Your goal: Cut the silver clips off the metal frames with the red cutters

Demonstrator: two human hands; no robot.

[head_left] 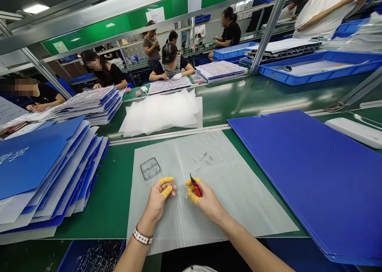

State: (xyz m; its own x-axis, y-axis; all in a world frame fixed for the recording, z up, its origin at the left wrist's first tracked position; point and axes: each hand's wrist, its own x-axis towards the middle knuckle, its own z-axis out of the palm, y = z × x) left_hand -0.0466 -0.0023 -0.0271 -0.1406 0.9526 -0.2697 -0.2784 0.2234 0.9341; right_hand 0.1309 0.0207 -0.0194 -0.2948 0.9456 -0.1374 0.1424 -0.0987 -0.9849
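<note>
My left hand (159,196), with yellow finger cots on thumb and forefinger, pinches a small shiny part (172,183) that is too tiny to name. In my right hand (207,198) is a pair of red-handled side cutters (195,187), dark jaws pointing up and away. Another small shiny piece (187,194) shows at the right fingertips. Both hands are over a translucent white foam sheet (238,208). Beyond the left hand lies a thin square frame (150,168) with crossbars and small pieces inside it. Several small silvery parts (208,162) lie loose beyond the right hand.
At left stands a stack of blue and white sheets (38,156). Blue boards (313,172) lie at right, near a white device (355,132). White foam sheets (161,113) rest across the rail. A blue bin (95,256) of frames sits below the edge. Several people work opposite.
</note>
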